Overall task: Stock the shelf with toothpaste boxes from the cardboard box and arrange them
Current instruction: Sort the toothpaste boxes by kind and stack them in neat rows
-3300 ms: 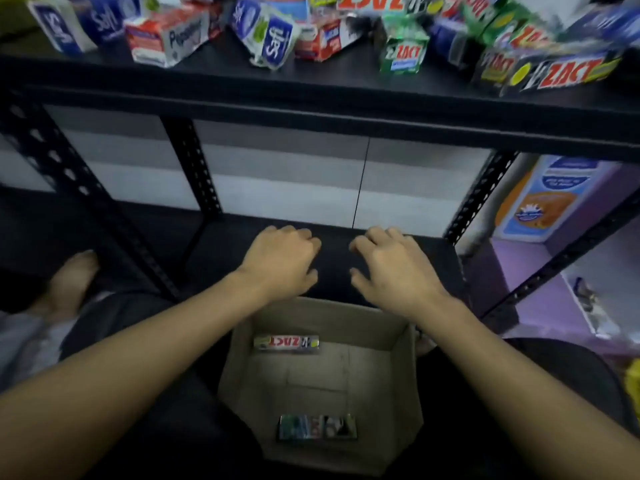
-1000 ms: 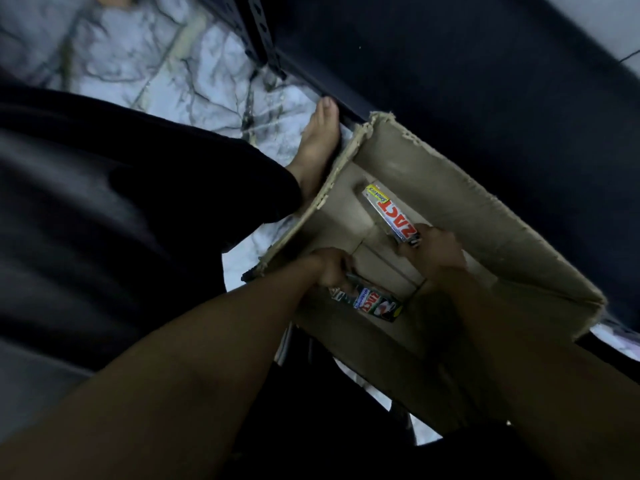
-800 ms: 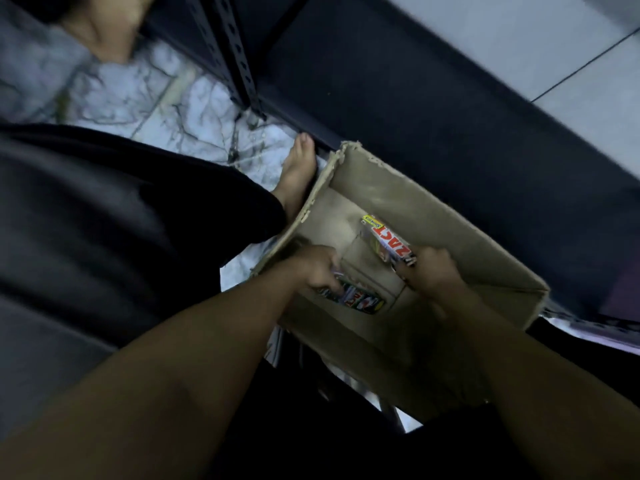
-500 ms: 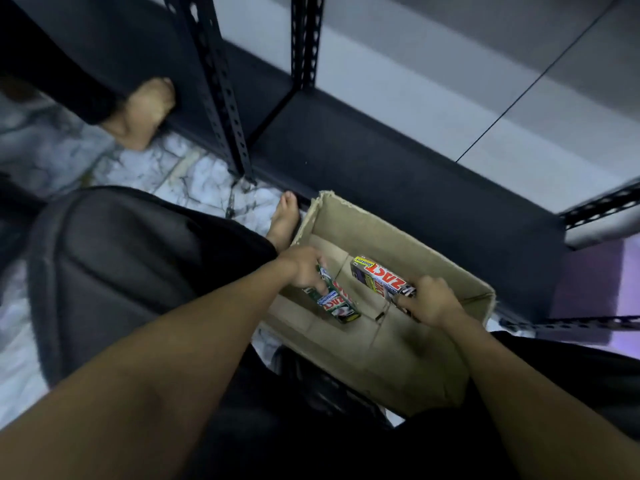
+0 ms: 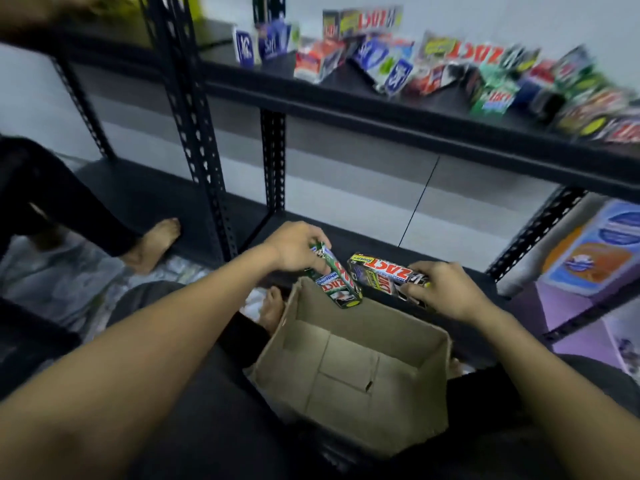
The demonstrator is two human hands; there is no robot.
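My left hand (image 5: 298,247) grips a green and white toothpaste box (image 5: 337,284), tilted, above the far rim of the cardboard box (image 5: 349,372). Beside it my right hand (image 5: 443,289) holds a dark toothpaste box with red lettering (image 5: 384,275). Both toothpaste boxes hang just over the cardboard box's far edge. The cardboard box stands open between my knees, and its floor shows nothing inside. Higher up, the black shelf (image 5: 363,105) carries several loosely piled toothpaste boxes (image 5: 450,67), blurred by motion.
A perforated black upright (image 5: 194,133) of the rack stands left of my hands. The lower black shelf (image 5: 166,199) runs behind the cardboard box. Another person's bare foot (image 5: 152,244) rests on the marble floor at left. A purple area with a poster (image 5: 595,251) lies right.
Both hands went down into the cardboard box, each took a toothpaste box, and lifted it out above the far rim. My view swung up from the floor to the shelves.
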